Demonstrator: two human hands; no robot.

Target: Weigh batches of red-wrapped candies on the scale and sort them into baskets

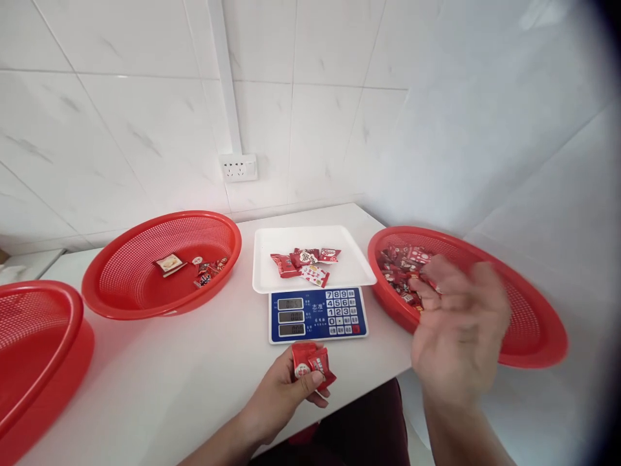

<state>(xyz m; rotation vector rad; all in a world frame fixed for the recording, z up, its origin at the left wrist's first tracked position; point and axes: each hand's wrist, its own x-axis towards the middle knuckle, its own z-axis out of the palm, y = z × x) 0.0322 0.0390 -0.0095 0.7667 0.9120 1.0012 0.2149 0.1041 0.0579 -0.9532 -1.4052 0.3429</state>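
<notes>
Red candy packets are held in my left hand, just in front of a blue-and-white scale. On the scale's white tray lie several wrapped candies. My right hand, blurred by motion, is over the near rim of the right red basket, its fingers apart and nothing visible in them. Inside that basket, many red candy packets are piled at the left side, partly hidden by the hand.
A second red basket at the left holds a square packet and small wrapped candies. Another red basket is at the far left edge. Behind the white table is a tiled wall with a socket.
</notes>
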